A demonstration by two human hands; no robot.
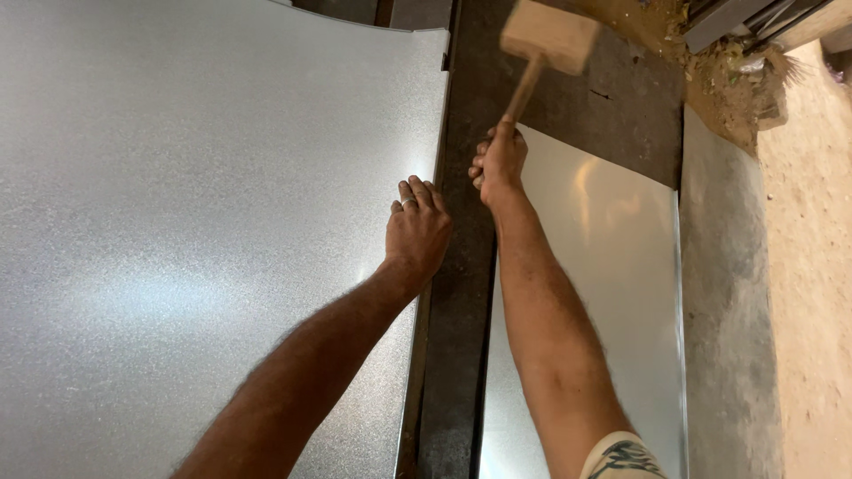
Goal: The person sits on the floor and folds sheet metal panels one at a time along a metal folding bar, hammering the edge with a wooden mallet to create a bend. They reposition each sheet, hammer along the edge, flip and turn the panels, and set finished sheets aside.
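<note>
I am pressing my left hand (pixel 417 232) flat on the large galvanised sheet (pixel 195 222), close to its right edge, fingers stretched out and together, palm down, so that grip is spread open on the metal rather than closed on anything. A ring is showing on one finger. The sheet is filling the whole left side of my view and is curving up slightly at its far corner.

My right hand (pixel 499 164) is wrapping tight around the handle of a wooden mallet (pixel 548 37); that grip is clamped on the handle near its lower end. The mallet's pale block head is sitting high above my fist, blurred, tilted toward the upper right, well clear of the metal.

Between my two hands a dark narrow strip (pixel 461 293) is running away from me, along the sheet's edge. Just to its right, under my right forearm, a second, smaller metal sheet (pixel 612 293) is lying flat and shining. Beyond that a grey concrete ledge (pixel 723 302) is bordering sandy ground (pixel 812 266), with debris lying at the far end.
</note>
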